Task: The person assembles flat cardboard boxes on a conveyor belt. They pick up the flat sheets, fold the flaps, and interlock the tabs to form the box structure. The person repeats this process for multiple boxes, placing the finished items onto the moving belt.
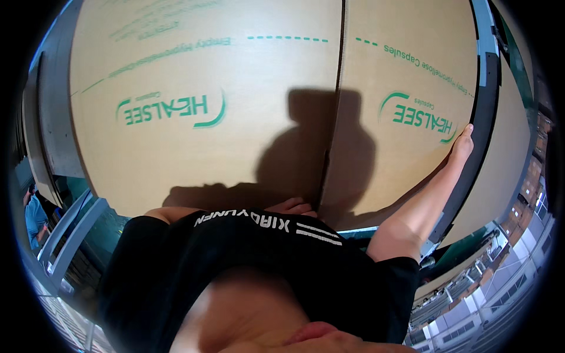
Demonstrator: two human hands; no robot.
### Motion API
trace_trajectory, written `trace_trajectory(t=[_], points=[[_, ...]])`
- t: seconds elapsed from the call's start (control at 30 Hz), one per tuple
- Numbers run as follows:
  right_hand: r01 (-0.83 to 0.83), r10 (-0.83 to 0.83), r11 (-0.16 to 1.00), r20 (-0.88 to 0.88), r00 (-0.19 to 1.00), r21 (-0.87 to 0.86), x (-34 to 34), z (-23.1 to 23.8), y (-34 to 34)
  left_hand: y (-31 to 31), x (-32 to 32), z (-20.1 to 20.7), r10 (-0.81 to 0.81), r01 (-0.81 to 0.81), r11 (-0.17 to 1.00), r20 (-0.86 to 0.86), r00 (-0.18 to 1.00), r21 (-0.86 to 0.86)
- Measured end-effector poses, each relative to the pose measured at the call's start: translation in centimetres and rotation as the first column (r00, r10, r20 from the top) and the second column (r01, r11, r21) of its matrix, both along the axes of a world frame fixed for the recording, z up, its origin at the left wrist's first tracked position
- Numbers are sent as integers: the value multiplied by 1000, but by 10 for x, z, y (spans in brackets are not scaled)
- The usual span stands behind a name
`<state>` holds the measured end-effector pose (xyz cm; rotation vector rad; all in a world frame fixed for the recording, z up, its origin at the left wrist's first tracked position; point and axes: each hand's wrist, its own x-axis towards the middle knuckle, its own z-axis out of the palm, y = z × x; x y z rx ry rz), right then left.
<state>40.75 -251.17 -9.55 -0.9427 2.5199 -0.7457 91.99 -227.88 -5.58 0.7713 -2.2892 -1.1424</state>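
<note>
A large flattened cardboard box (pixel 176 162), brown with green print, fills the space in front of me. A dark fold or seam (pixel 341 53) splits it into a wide left panel and a narrower right panel (pixel 394 170). My right arm is stretched out, and my right hand (pixel 462 145) is closed at the right edge of the cardboard; some fingers are hidden there. Close to my chest, my left hand (pixel 292 206) rests on the near part of the cardboard with its fingers laid out. My black shirt hides the rest of that hand.
Along the cardboard's right side runs a dark rail (pixel 486 100), with another brown board (pixel 511 129) beyond it. Grey metal framing (pixel 59 141) stands at the left, above a curved pale rail (pixel 73 238). A person in blue (pixel 36 217) is far left. Stacked boxes (pixel 521 215) show far right.
</note>
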Motion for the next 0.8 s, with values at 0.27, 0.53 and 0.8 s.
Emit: trace_trajectory(t=[0.27,0.53,0.8], points=[[14,14,994,252,968,-108,-22,-22,3,-14,1,20,48,-38,990,70,996,-132],[-86,96,995,188,978,-57,8,-17,-2,31,-24,7,327,-302,926,80,942,-225],[-356,361,933,-172,917,60,38,23,4,53,-32,29,450,-401,880,181,874,-254]])
